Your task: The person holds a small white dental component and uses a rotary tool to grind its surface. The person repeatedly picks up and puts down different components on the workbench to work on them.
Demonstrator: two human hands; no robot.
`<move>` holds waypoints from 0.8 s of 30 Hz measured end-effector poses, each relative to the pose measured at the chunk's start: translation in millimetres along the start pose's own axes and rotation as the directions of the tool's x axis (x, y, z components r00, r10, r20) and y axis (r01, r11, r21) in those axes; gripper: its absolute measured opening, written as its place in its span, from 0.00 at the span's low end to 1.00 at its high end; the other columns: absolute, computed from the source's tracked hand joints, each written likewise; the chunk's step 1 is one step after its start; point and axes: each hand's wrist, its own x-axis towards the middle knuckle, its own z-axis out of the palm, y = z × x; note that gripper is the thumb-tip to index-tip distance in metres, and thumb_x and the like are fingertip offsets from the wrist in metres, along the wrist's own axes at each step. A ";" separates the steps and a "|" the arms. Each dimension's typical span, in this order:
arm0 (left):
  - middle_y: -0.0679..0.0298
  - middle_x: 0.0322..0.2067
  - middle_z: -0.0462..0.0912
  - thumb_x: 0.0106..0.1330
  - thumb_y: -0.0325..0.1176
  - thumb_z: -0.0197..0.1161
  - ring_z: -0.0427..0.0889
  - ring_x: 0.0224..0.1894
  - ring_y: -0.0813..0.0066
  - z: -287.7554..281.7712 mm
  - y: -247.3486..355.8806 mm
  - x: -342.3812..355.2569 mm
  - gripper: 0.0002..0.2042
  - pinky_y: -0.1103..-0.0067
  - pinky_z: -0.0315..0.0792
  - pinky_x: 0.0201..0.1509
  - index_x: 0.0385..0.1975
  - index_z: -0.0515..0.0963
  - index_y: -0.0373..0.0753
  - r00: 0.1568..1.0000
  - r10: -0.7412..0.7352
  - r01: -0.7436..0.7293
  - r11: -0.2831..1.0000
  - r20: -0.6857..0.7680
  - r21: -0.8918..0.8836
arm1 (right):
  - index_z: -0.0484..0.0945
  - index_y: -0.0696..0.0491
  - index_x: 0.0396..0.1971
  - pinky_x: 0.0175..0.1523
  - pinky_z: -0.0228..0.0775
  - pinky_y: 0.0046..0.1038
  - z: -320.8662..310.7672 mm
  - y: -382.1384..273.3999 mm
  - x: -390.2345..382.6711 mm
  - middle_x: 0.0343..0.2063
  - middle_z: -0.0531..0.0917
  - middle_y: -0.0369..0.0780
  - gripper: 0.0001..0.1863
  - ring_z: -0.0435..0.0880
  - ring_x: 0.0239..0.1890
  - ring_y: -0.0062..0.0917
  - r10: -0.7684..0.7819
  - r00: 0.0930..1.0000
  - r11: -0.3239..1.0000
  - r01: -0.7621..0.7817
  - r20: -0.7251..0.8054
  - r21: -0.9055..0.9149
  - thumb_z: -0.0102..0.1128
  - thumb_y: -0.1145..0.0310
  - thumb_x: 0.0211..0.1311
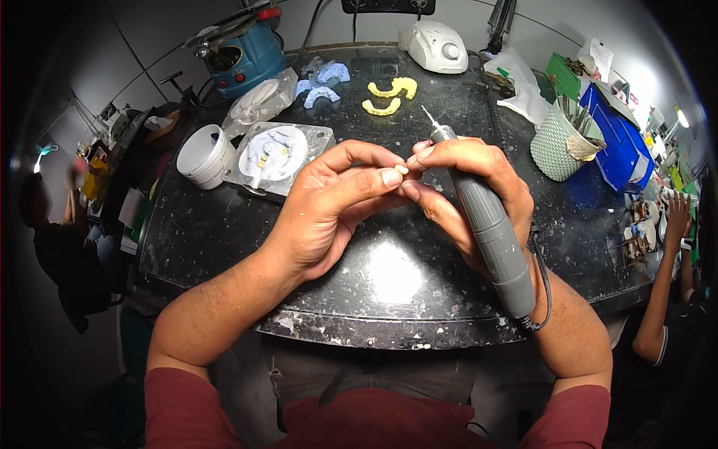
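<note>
A tiny cream-yellow piece like an artificial tooth (pixel 402 170) is pinched between the thumb and index finger of my left hand (pixel 321 198). My right hand (pixel 490 168) touches it with its fingertips from the other side. That same hand cradles a grey rotary handpiece (pixel 482 221), its thin bur pointing up and away to the left and its cord hanging by my wrist. Beyond my hands lie yellow dental arch pieces (pixel 382 108). Left of them are blue dental arch pieces (pixel 321 97). A metal flask half (pixel 318 138) filled with white plaster sits past my left hand.
A white tub (pixel 203 156) stands at the left, below a blue machine (pixel 250 63). At the back is a white control box (pixel 435 46) with a knob. On the right are a woven basket (pixel 557 142) of tools and a blue bin (pixel 617 138). Other people are at both sides.
</note>
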 end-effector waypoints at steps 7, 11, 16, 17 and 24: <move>0.58 0.40 0.82 0.64 0.27 0.59 0.81 0.46 0.70 -4.4 -4.4 -1.6 0.06 0.67 0.72 0.58 0.39 0.76 0.37 0.997 0.025 -0.023 0.999 0.076 -0.024 | 0.79 0.55 0.39 0.41 0.75 0.24 -0.7 -3.6 -6.0 0.34 0.84 0.38 0.17 0.83 0.34 0.25 0.118 0.993 0.991 -0.118 -0.001 0.062 0.68 0.83 0.46; 0.57 0.41 0.82 0.64 0.26 0.59 0.81 0.46 0.70 -1.4 -5.7 -1.4 0.05 0.69 0.72 0.58 0.38 0.76 0.36 0.993 0.063 -0.064 0.998 0.100 0.008 | 0.78 0.56 0.40 0.44 0.75 0.24 -3.8 -2.6 -5.2 0.36 0.83 0.40 0.18 0.83 0.37 0.24 0.072 0.997 0.997 -0.073 0.022 0.040 0.68 0.84 0.48; 0.56 0.42 0.82 0.64 0.26 0.61 0.81 0.46 0.70 -3.5 -8.1 -0.2 0.06 0.71 0.74 0.57 0.39 0.77 0.35 0.981 0.160 -0.165 0.986 0.109 0.030 | 0.78 0.55 0.42 0.42 0.75 0.23 -0.7 -4.2 -5.0 0.36 0.83 0.38 0.20 0.83 0.36 0.24 0.093 0.995 0.996 -0.092 -0.044 0.022 0.70 0.82 0.46; 0.56 0.42 0.82 0.64 0.26 0.61 0.81 0.46 0.70 -0.7 -6.5 -1.2 0.06 0.71 0.74 0.57 0.39 0.77 0.35 0.981 0.159 -0.163 0.986 0.108 0.031 | 0.78 0.55 0.43 0.42 0.75 0.23 -0.3 -3.4 -5.7 0.37 0.83 0.38 0.20 0.83 0.36 0.23 0.133 0.990 0.990 -0.131 -0.049 0.053 0.70 0.81 0.46; 0.56 0.39 0.83 0.64 0.25 0.61 0.84 0.42 0.69 -2.9 -7.7 -1.4 0.09 0.70 0.78 0.53 0.44 0.76 0.35 0.996 0.071 -0.072 0.997 0.051 0.028 | 0.80 0.54 0.43 0.42 0.74 0.22 1.0 -6.1 -5.0 0.37 0.82 0.38 0.18 0.82 0.35 0.21 0.212 0.976 0.975 -0.208 -0.040 0.081 0.70 0.79 0.49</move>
